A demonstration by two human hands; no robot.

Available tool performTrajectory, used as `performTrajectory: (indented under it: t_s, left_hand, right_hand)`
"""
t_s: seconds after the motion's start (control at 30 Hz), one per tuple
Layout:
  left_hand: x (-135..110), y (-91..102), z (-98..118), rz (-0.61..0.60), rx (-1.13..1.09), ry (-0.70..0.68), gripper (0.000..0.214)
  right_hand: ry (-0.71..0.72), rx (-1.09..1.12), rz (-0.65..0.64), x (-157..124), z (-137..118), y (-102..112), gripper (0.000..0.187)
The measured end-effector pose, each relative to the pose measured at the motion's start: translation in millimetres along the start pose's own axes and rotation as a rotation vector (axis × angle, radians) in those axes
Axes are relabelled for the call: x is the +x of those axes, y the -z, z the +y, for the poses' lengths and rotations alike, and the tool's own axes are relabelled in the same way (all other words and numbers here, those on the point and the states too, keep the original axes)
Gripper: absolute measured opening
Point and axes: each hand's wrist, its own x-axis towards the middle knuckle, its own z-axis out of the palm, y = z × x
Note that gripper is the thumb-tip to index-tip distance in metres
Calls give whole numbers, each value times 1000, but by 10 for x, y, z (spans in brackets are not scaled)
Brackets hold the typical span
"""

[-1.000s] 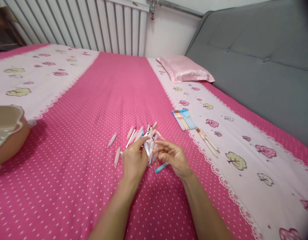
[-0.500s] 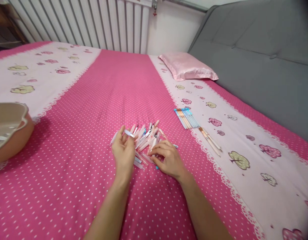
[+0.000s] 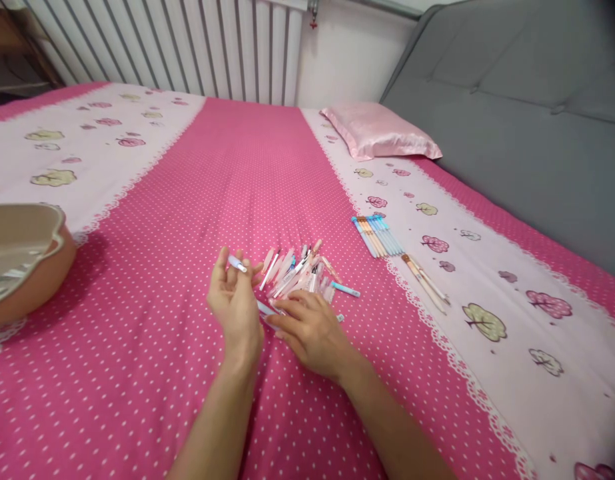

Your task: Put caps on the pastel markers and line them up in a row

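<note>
A loose pile of pens (image 3: 300, 273), pink, white and a few blue, lies on the pink dotted bedspread (image 3: 187, 200). My left hand (image 3: 233, 300) is raised palm-up just left of the pile, its fingers pinched on one pale pen (image 3: 237, 265). My right hand (image 3: 307, 327) lies low over the near edge of the pile, fingers closing on a pen there. A sorted row of blue and orange pens (image 3: 377, 235) lies to the right, with a few pale pens (image 3: 424, 281) laid beside it.
A brown basin with a beige lid (image 3: 22, 260) stands at the left. A pink pillow (image 3: 382, 130) lies at the back, against a grey padded headboard (image 3: 512, 120) on the right. A white radiator (image 3: 187, 47) lines the far wall.
My left hand has lifted one pen out of the pile and drawn it left and up. My right hand has shifted left and down onto the near edge of the pile.
</note>
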Motion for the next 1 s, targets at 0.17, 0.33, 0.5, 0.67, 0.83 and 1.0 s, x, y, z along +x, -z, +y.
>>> performTrajectory:
  t_s: [0.17,0.33,0.5,0.67,0.83,1.0]
  left_hand:
    - [-4,0,9,-11,4,25,48]
    - [-17,-10,26,-1,4,19,46]
    - [-15,-18,27,15,-6,1,47]
    - [-15,-17,7,3,6,25,49]
    - [-21,-18,-9,-8,28,1,51]
    - [-29,-21,-58,-87,98,4,60]
  right_hand:
    - [-5,-83,-34,0,-23,-80,29]
    - [-77,-86,-15,13,-47,-43,36]
    - [-78,-70,-16,25,-74,-30,42]
    - [-64,-67,-21,16,-75,-30,45]
    - [-8,-15,30,20,-65,-34,40]
    - [-155,27,313,-30,133,83,17]
